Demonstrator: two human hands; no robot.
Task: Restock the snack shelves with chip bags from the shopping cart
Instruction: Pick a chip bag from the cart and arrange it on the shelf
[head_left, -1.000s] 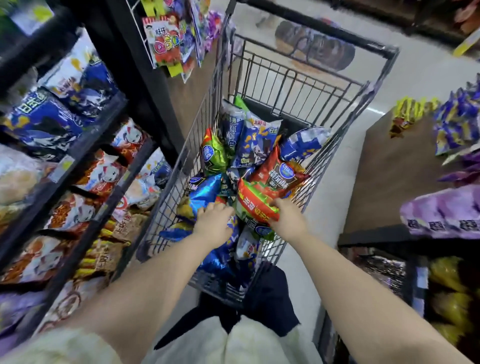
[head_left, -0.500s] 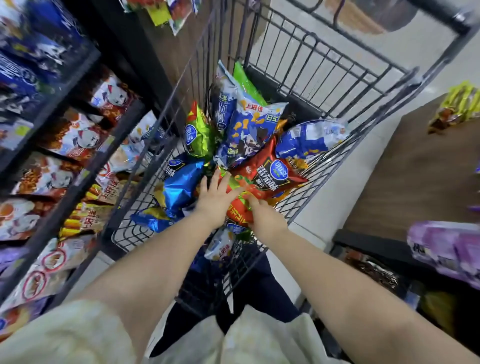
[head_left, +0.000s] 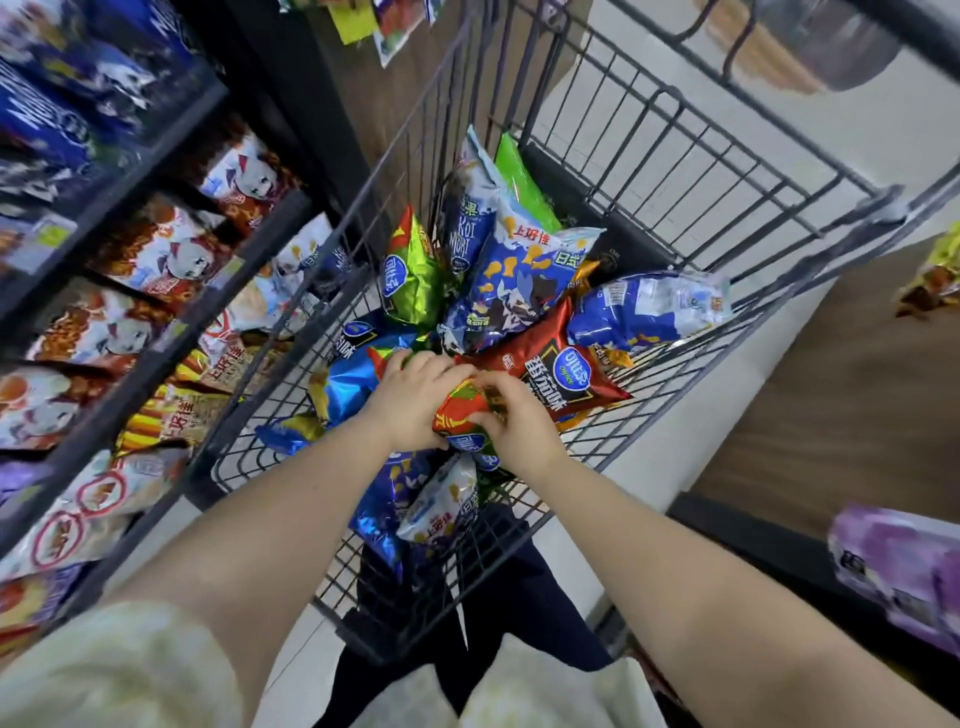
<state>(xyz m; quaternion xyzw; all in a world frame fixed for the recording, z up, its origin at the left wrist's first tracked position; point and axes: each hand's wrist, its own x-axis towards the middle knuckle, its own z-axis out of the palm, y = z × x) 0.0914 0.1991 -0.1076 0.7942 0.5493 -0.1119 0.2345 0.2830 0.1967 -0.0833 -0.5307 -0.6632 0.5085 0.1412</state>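
Both hands are down in the shopping cart (head_left: 631, 171) here. My left hand (head_left: 415, 400) and right hand (head_left: 514, 426) each have a grip clenched on the same red-and-green chip bag (head_left: 460, 410), on top of the pile near the cart's middle. The snack shelves (head_left: 156, 358) run just beside the cart's left side

Retail shop, snack aisle. At 9 o'clock, dark multi-tier shelves (head_left: 130, 400) packed w/ rows of repeated snack bags (head_left: 156, 249), price tags (head_left: 49, 236) on the rail fronts. Center to 12 o'clock, a wire shopping cart (head_left: 675, 171) loaded w/ assorted chip bags (head_left: 519, 291). At 11–12 o'clock, small packs (head_left: 395, 26) hang in a bunch. At 3 o'clock, a low wood-top display table (head_left: 831, 389) w/ purple bags (head_left: 904, 566) at 4 o'clock & yellow ones (head_left: 935, 275) at 2. Pale smooth floor (head_left: 909, 130) btwn fixtures.
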